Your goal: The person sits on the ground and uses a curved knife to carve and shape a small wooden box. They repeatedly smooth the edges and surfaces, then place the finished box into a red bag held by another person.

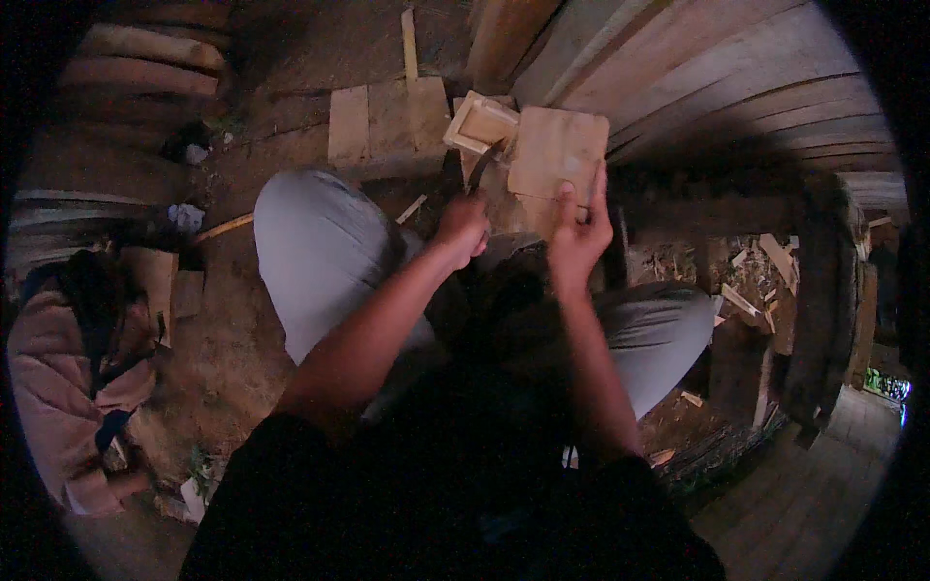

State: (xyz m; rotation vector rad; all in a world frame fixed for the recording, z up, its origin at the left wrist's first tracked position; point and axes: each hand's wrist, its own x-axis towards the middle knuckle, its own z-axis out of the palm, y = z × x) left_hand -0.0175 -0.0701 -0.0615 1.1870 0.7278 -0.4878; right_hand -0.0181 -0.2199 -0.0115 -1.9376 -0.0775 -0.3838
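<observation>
My left hand (463, 230) is closed around the grip of a dark, slightly curved blade (479, 170), probably a knife, which points up and away from me. Its tip comes close to the edge of a small, shallow wooden frame (484, 124). In my right hand (581, 237) is a flat, pale wooden board (557, 150) with rounded corners. The thumb lies on its face and the fingers run along its right edge and behind. The board stands just right of the frame, and what supports its underside is hidden.
Grey-clad knees (325, 252) flank my arms. Beyond the left knee lie flat wooden pieces (387, 121). A plank wall (717, 77) rises at the upper right. Wood scraps (741, 300) litter the right side. Brownish-pink cloth (58, 378), perhaps on a person, is at far left.
</observation>
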